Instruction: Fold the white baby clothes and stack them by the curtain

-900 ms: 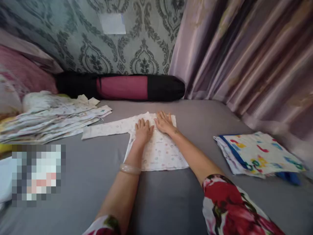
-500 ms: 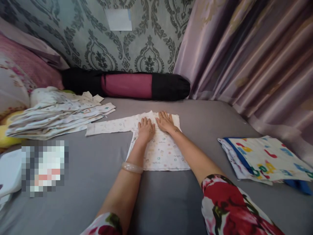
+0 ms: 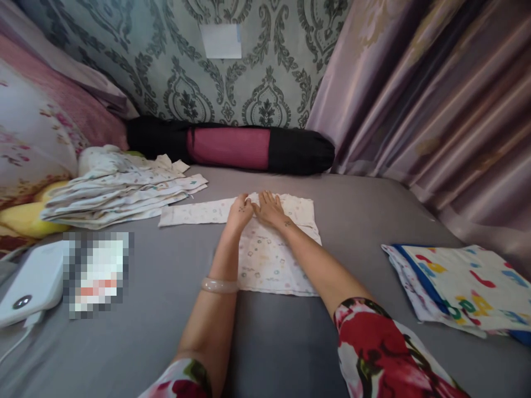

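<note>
A small white long-sleeved shirt (image 3: 269,260) with a tiny coloured print lies on the grey bed sheet, one sleeve (image 3: 194,213) stretched out to the left. My left hand (image 3: 240,211) is closed at the base of that sleeve, thumb and fingers drawn together on the cloth; the fingertips are partly hidden. Beside it, my right hand (image 3: 270,210) rests flat on the upper part of the shirt, fingers extended. My left forearm covers part of the shirt's left side.
Loosely stacked printed clothes (image 3: 120,190) lie at left, near a yellow plush-looking thing (image 3: 25,220). A white power bank (image 3: 35,284) with a cable sits front left beside a blurred item. Folded clothes (image 3: 473,284) lie at right. A black and maroon long bag (image 3: 228,148) lies along the wall.
My left hand has gone from lying flat on the shirt to closing its fingers at the sleeve's base. My right hand stays flat, moved slightly toward the left hand. The view has shifted left.
</note>
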Demonstrator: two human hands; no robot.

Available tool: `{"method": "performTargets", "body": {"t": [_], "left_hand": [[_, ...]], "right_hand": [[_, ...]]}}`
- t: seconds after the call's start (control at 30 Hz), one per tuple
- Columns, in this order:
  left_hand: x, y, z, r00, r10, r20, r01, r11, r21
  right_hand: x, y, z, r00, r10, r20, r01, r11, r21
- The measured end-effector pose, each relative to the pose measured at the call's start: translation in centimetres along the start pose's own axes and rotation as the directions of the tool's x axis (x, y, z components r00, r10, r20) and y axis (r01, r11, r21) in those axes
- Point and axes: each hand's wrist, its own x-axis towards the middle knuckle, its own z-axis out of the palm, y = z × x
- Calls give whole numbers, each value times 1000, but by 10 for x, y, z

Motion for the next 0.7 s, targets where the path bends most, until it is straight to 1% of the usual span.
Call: {"method": "performTargets", "body": {"t": [0.17,0.3,0.37,0.5,0.6,0.7], "left_hand": [[4,-13,-15,994,-102,-39,100,994,-55],[5,-20,-25,986,-132,-102,123,988,-93],[5,-23,-31,976,-165,-139,154,984,-90],[8,-32,-41,947,-219,-236,204,975,-84],[12,-43,-46,918,-266,-293,235,962,-138],[16,-52,-46,885,-329,-330,252,933,-256]], "right_hand": [[5,5,9,1000,2,-14,-2,1000,3],[5,2,3,999,22,26,-22,1000,2],[3,-6,-1,1000,17,15,-17,1000,-10],[-3,-26,-1,996,-81,-42,81,997,-12],[-5,-34,6,993,-122,-10,122,992,21],[-3,-35,10,992,-116,41,115,993,38]]}}
